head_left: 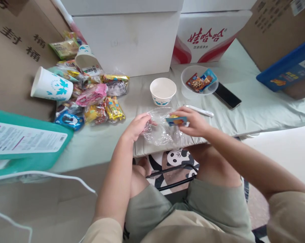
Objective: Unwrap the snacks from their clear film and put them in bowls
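Note:
My right hand is closed on a small blue and yellow snack packet, held above a crumpled clear plastic bag. At the bag's left side, the fingers of my left hand grip its edge. Just behind the bag stands a white paper bowl with teal leaf prints; no contents show in it. To the right of that bowl, a clear round plastic tub holds a brown packet and a blue packet.
A pile of wrapped snacks lies at left, with a tipped paper cup on it. A phone and a white pen-like stick lie at right. White boxes line the back. A green jug stands front left.

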The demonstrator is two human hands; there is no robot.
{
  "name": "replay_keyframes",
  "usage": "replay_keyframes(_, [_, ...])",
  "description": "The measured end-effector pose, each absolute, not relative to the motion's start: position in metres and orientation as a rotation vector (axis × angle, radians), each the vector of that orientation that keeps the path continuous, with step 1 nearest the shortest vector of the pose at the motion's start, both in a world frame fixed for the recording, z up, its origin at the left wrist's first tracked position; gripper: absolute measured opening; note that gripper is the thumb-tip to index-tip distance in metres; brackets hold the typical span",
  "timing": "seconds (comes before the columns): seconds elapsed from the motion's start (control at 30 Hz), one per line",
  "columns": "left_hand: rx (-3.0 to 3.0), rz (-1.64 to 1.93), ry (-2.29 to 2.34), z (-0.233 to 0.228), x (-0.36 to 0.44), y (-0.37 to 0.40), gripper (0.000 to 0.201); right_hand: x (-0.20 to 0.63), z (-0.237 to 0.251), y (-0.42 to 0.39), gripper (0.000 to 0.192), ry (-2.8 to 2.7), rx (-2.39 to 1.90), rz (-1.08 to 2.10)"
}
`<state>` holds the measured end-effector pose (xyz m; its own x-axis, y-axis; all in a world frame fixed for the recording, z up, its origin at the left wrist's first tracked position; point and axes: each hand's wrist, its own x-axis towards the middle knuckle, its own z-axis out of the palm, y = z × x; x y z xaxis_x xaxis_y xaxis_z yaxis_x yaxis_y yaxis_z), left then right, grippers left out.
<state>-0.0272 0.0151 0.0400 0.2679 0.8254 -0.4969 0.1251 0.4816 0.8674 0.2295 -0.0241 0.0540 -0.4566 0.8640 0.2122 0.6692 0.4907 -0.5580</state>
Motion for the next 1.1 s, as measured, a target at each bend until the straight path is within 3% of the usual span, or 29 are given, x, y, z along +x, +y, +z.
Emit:
replay_keyframes(0.1, [1.202,0.554,1.288,0.035,-0.029,0.019,0.021,0.272,0.094,-0.006,0.043,-2.147,-1.468,0.571])
replay_keyframes(0.2, [1.484,0.544,1.279,0.032,-0.032,0.022,0.021,0.302,0.125,0.039,0.074,-1.888,-1.775,0.398])
replay_keyframes(0.3, [1.697,0.534,1.273,0.031,-0.034,0.024,0.02,0.313,0.134,0.088,0.082,-1.893,-2.082,0.265])
replay_keyframes(0.4, [1.771,0.482,1.289,0.031,-0.035,0.025,0.019,0.325,0.125,0.108,0.073,-1.892,-2.185,0.297])
replay_keyframes(0.53, [1.777,0.45,1.291,0.03,-0.036,0.027,0.018,0.365,0.098,0.083,0.051,-1.684,-2.284,-0.001])
replay_keyframes(0.7, [1.763,0.436,1.295,0.028,-0.035,0.027,0.02,0.412,0.053,0.046,0.094,-1.624,-2.574,0.298])
replay_keyframes(0.93, [1.771,0.415,1.336,0.024,-0.032,0.031,0.021,0.426,0.033,0.04,0.093,-1.591,-2.498,0.278])
replay_keyframes(1.1, [1.763,0.395,1.338,0.02,-0.029,0.034,0.023,0.419,0.036,0.032,0.103,-1.565,-2.489,0.298])
